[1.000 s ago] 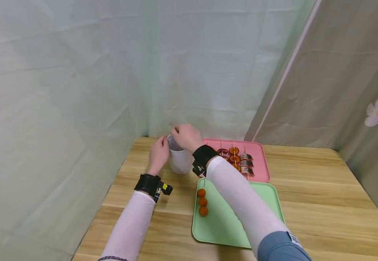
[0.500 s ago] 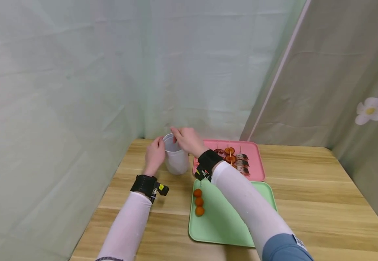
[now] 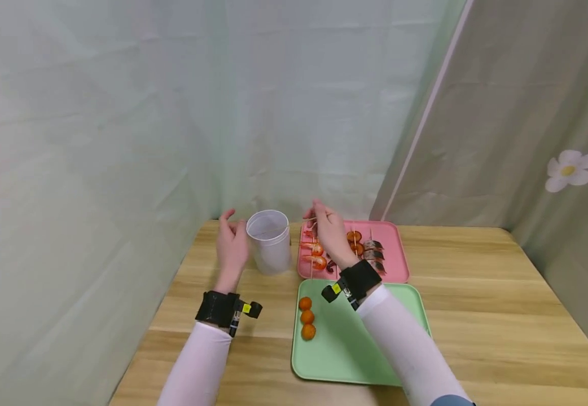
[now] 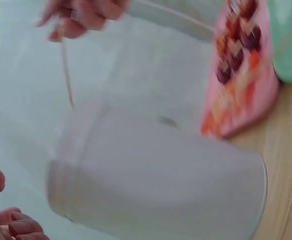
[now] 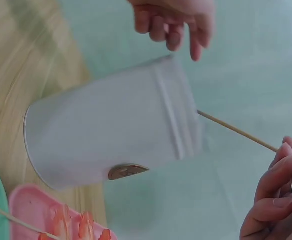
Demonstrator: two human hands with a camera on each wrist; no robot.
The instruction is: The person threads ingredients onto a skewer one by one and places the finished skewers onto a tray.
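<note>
A thin wooden skewer (image 5: 238,132) is pinched between the thumb and fingers of my right hand (image 3: 332,235), right of the white cup (image 3: 272,255). Its far end reaches over the rim into the cup, where the tip is hidden. The cup stands upright on the table, with a small brown mark on its side in the right wrist view. My left hand (image 3: 232,249) is beside the cup's left side near the rim, holding nothing, its fingers apart and loosely bent. In the left wrist view, the cup (image 4: 160,172) appears between both hands.
Behind the right hand, a pink tray (image 3: 399,256) holds skewers of shrimp (image 3: 316,262), dark round slices (image 3: 355,235) and fish pieces (image 3: 374,255). Nearer is a green tray (image 3: 355,355) with a skewer of orange balls (image 3: 307,317) at its left edge. Curtains surround the wooden table (image 3: 482,299).
My right hand has drawn back right from the cup's mouth, and the skewer now shows between it and the rim. The left hand has let go of the rim.
</note>
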